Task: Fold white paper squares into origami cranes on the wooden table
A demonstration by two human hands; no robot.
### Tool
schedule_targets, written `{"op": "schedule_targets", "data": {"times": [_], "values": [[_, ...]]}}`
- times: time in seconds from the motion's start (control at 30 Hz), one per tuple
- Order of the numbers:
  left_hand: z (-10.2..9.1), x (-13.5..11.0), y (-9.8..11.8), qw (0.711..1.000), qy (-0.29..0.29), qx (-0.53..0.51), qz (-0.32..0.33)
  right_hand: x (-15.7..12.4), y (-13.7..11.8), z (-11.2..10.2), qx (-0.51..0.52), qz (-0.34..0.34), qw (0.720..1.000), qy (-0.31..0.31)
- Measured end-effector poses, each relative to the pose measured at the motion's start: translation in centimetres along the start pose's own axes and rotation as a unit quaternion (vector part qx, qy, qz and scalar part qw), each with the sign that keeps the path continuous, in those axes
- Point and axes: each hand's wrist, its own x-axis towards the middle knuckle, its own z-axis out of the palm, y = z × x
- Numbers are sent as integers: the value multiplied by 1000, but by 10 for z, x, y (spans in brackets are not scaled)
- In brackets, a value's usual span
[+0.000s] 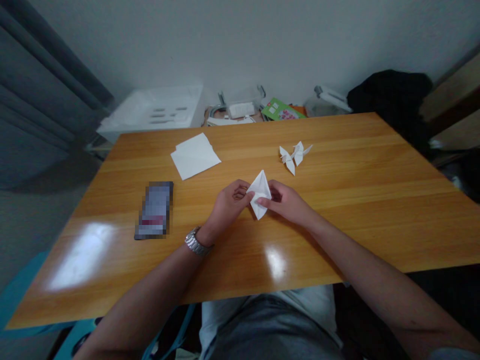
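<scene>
Across our glossy orange-brown wooden table, left to right, we see one dark rectangular slab, blurred; one small stack of white paper sheets; our left hand, wearing one silver metal wristwatch; one folded white paper diamond, gripped between both hands' closed fingers; our right hand; and two white origami cranes, touching.
</scene>
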Motion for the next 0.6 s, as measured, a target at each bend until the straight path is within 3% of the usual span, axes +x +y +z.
{"op": "schedule_targets", "data": {"times": [0.27, 0.6], "values": [[3, 0, -5, 999, -24, -22, -33, 2, 2, -6, -1, 2, 1000, 10], [3, -7, 6, 997, -51, 50, -10, 1, 0, -12, -176, -57, 983, 9]]}}
